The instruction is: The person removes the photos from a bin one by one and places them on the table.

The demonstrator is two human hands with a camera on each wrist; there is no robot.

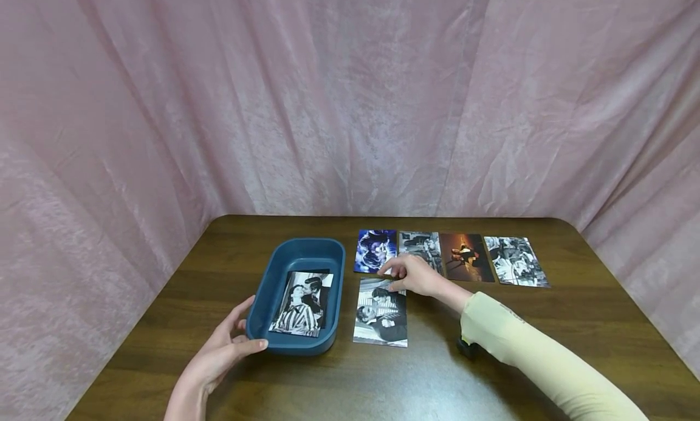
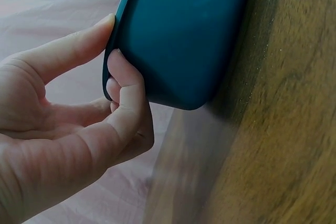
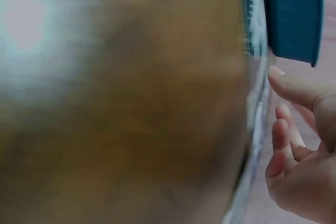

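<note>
A dark blue tray (image 1: 273,274) stands on the brown table (image 1: 426,378), with a black-and-white photo (image 1: 302,304) lying inside it. My left hand (image 1: 240,336) grips the tray's near left corner; in the left wrist view the left hand (image 2: 111,43) has its thumb on the rim and its fingers curled under the tray (image 2: 184,30). My right hand (image 1: 401,275) reaches over the table with relaxed fingers at the top edge of a loose black-and-white photo (image 1: 381,318) just right of the tray. In the right wrist view the right hand (image 3: 286,119) holds nothing.
Behind my right hand, several photos lie in a row: a blue one (image 1: 375,249), a grey one (image 1: 422,246), a dark orange one (image 1: 466,257) and a black-and-white one (image 1: 516,261). Pink cloth (image 1: 350,93) hangs round the table's back and sides.
</note>
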